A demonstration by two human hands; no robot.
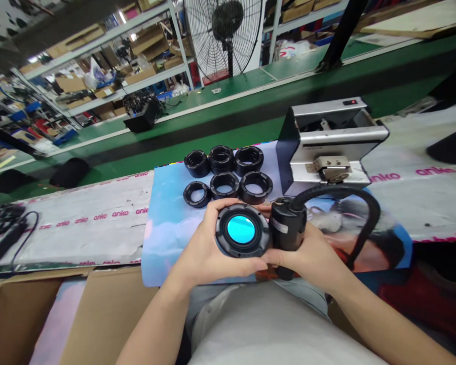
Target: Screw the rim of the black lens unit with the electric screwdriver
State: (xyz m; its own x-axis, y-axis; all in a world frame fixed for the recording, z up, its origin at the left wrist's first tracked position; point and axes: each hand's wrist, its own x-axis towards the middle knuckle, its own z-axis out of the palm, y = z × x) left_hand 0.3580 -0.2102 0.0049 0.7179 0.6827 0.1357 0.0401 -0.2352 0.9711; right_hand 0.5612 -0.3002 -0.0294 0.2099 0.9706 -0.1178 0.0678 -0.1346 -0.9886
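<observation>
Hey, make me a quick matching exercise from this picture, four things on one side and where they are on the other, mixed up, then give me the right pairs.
Things
1. Round black piece with a blue centre
2. Black cylindrical tool
3. Six black rings
4. Large fan

Places
A. Beyond the green bench
B. In the right hand
C. In two rows on the printed sheet
D. In the left hand

Right pairs: 1-D, 2-B, 3-C, 4-A
</observation>
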